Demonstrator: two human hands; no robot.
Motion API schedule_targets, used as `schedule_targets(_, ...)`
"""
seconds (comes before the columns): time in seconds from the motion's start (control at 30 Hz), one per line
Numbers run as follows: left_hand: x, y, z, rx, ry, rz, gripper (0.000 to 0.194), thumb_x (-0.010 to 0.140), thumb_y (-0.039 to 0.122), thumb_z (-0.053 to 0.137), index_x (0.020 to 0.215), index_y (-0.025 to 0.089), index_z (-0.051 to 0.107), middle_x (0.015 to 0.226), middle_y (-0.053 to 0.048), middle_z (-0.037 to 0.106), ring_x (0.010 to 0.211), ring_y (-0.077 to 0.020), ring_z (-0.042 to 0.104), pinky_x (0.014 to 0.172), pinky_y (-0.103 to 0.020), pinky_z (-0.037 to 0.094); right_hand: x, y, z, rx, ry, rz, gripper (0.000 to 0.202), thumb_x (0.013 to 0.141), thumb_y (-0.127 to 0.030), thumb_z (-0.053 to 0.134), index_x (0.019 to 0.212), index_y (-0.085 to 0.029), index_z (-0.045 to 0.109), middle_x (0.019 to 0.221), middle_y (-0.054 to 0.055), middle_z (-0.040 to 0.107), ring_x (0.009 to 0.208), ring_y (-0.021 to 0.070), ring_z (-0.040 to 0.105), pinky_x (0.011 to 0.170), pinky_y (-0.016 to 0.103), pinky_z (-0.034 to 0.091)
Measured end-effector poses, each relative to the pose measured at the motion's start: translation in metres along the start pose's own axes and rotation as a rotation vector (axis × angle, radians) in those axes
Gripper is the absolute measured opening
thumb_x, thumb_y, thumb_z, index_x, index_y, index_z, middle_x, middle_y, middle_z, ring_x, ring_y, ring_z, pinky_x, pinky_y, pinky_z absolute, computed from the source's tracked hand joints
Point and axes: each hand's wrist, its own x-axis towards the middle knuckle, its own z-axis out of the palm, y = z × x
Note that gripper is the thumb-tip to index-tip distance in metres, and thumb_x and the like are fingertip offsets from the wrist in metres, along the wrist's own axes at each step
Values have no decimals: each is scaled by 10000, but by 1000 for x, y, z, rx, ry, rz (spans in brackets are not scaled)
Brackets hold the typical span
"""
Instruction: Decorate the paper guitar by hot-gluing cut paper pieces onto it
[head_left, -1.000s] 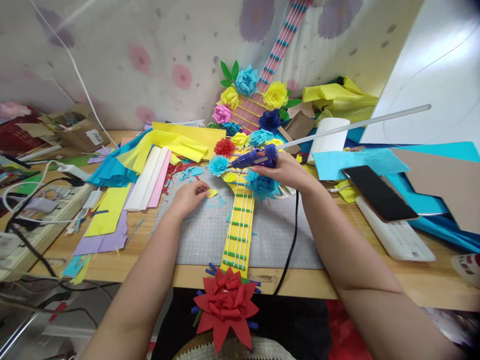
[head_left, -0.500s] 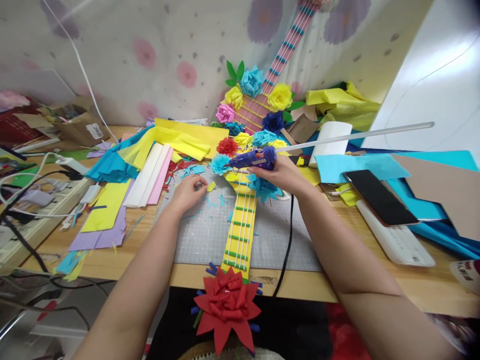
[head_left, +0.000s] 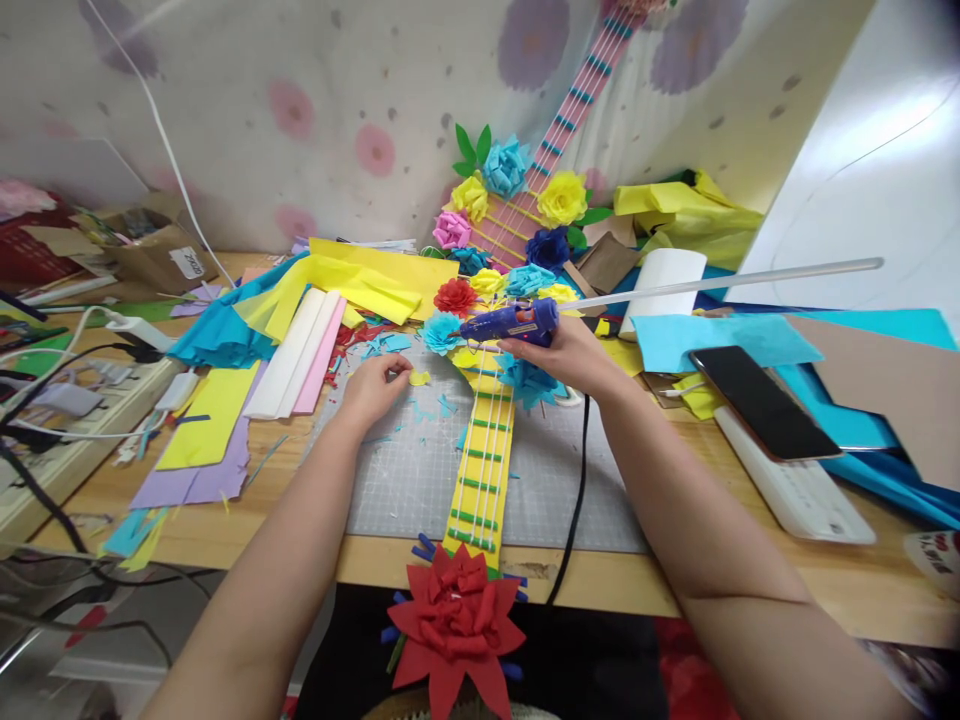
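My right hand (head_left: 566,355) is closed around a blue hot glue gun (head_left: 510,324), whose nozzle points left at a light-blue paper flower (head_left: 441,333). A long clear glue stick (head_left: 720,284) juts out of the gun's back. My left hand (head_left: 377,385) pinches a small yellow paper piece (head_left: 419,379) between thumb and finger, left of the flower. Below the gun lies a yellow paper guitar (head_left: 480,455) with white strings and green frets. Red, yellow and blue paper flowers cover its body, and a large red flower (head_left: 457,620) sits on its head over the table edge.
A grey cutting mat (head_left: 405,480) with paper scraps lies under the guitar. A pink paper guitar (head_left: 562,130) leans on the wall behind. Crepe paper rolls (head_left: 292,350) lie left; a phone (head_left: 765,402) rests on a white device at right. The gun's black cord (head_left: 577,500) hangs over the edge.
The yellow paper piece has turned slightly in my left fingers. The glue gun stays beside the light-blue flower, almost unmoved. The whole view has shifted a little.
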Motion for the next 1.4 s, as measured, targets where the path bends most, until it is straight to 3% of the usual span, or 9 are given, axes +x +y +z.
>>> schedule_targets(0.33, 0, -2, -2, 22, -41, -61, 248, 796, 339, 458, 954, 235, 618, 725, 7, 672, 678, -164, 580, 599, -262, 355, -1, 0, -3, 18, -11, -11, 406, 740, -495, 636, 997, -186, 695, 897, 53, 690, 822, 222, 606, 738, 344, 479)
schedule_targets(0.5, -1, -1, -5, 75, -21, -100, 271, 808, 382, 453, 962, 242, 627, 577, 30, 575, 580, -155, 521, 553, -260, 286, -1, 0, -3, -4, -15, -11, 413, 747, -499, 630, 1008, -186, 696, 896, 51, 691, 839, 226, 608, 746, 342, 478)
schedule_targets(0.67, -1, 0, -4, 53, -34, -96, 252, 795, 360, 480, 940, 231, 641, 609, 21, 562, 586, -152, 504, 550, -266, 286, 0, 1, -3, -16, -1, -7, 419, 740, -501, 634, 997, -177, 699, 897, 53, 691, 831, 223, 605, 759, 349, 473)
schedule_targets(0.77, 3, -5, -1, 37, -30, -19, 214, 785, 334, 507, 880, 215, 657, 698, -7, 603, 655, -164, 527, 623, -284, 360, 0, 1, -3, -18, 5, -6, 412, 738, -505, 635, 986, -181, 701, 879, 50, 690, 815, 217, 605, 760, 348, 471)
schedule_targets(0.9, 6, -12, 3, 42, 113, 140, 143, 747, 291, 571, 771, 199, 678, 914, -67, 629, 955, -228, 534, 896, -368, 380, 0, 1, -4, -21, 6, 0, 408, 735, -506, 639, 978, -185, 699, 871, 48, 685, 799, 210, 602, 742, 338, 470)
schedule_targets(1.0, 7, -12, 5, -53, 153, 113, 123, 727, 274, 584, 751, 192, 672, 947, -70, 642, 965, -225, 541, 869, -359, 407, 0, 0, -5, -32, 12, 1, 415, 735, -509, 639, 982, -181, 695, 860, 46, 683, 790, 208, 598, 714, 327, 466)
schedule_targets(1.17, 4, 0, 4, -421, 106, -82, 178, 696, 328, 602, 771, 171, 641, 757, -27, 655, 651, -144, 554, 656, -286, 430, -1, 0, -6, -8, -28, -31, 401, 751, -500, 626, 983, -180, 696, 876, 44, 689, 804, 206, 605, 717, 318, 467)
schedule_targets(1.27, 1, 11, 2, -599, 100, -104, 176, 656, 322, 636, 732, 166, 607, 719, -20, 655, 667, -139, 577, 672, -271, 437, -2, -1, -4, 4, -121, -68, 404, 758, -493, 624, 1018, -190, 687, 924, 39, 693, 845, 210, 611, 735, 312, 471)
schedule_targets(1.4, -3, 20, 4, -670, 62, -93, 242, 628, 333, 678, 769, 170, 569, 705, -16, 644, 660, -137, 582, 643, -263, 427, -3, -3, 2, -14, -193, -84, 417, 766, -508, 612, 1027, -190, 677, 947, 38, 694, 862, 208, 615, 739, 299, 470)
